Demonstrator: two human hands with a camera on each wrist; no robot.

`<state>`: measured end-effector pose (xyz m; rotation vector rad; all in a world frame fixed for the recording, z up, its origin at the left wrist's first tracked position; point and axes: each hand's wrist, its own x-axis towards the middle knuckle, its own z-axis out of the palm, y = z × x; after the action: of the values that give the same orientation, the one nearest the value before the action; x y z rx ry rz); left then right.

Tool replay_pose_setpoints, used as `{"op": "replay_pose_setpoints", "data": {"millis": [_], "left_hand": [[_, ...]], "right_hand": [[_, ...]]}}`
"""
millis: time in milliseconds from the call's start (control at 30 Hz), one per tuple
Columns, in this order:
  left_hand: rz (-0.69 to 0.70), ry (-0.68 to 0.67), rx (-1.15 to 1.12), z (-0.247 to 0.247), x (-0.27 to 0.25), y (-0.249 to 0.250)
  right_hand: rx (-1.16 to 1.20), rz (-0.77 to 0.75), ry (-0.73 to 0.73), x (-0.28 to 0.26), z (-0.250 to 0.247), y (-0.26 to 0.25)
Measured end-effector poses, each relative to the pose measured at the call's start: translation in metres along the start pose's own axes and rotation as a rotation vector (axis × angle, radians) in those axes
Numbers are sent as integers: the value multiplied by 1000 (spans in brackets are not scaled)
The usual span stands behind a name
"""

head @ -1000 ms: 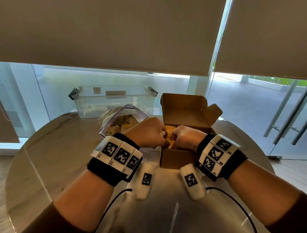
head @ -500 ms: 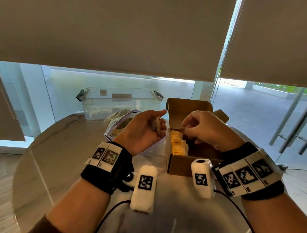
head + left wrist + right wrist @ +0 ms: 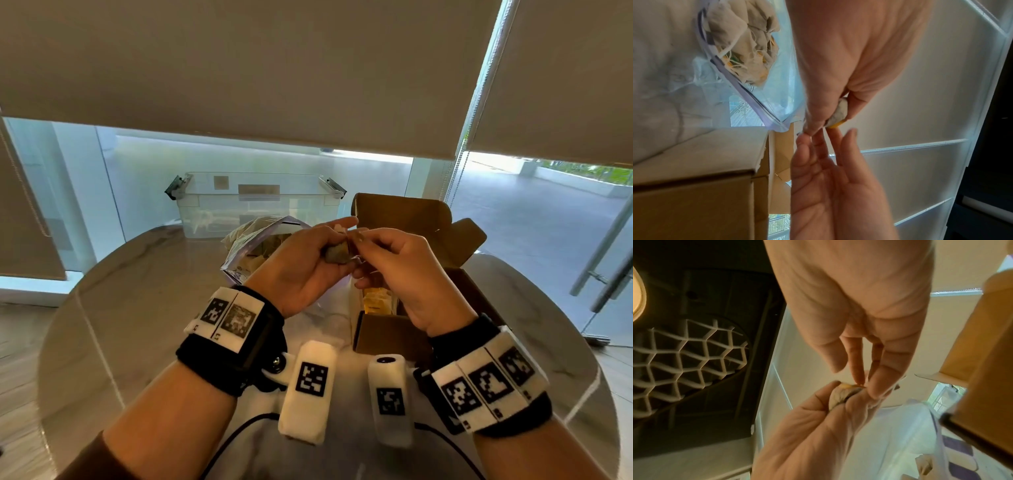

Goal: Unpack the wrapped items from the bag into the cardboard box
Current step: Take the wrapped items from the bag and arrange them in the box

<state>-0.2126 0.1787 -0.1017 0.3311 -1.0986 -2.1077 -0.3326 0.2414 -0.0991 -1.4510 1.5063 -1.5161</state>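
Above the marble counter [image 3: 130, 308], the left hand [image 3: 301, 267] grips a wrapped item [image 3: 337, 254] just left of the cardboard box [image 3: 394, 335] while the right hand [image 3: 394, 270] pinches its wrapper, which likely should peel away gently, bundle held steady.

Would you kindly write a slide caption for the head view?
Left hand holds a wrapped item while the right hand picks at it above the cardboard box.
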Motion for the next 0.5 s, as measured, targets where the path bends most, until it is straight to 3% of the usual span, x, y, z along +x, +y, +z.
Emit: {"op": "replay_pose_setpoints", "data": {"millis": [233,500], "left_hand": [[79,-18,75,-1,1,-1],[135,55,179,2,4,-5]], "right_hand": [[105,87,-35,1,2,-1],[206,55,99,3,-2,2]]}}
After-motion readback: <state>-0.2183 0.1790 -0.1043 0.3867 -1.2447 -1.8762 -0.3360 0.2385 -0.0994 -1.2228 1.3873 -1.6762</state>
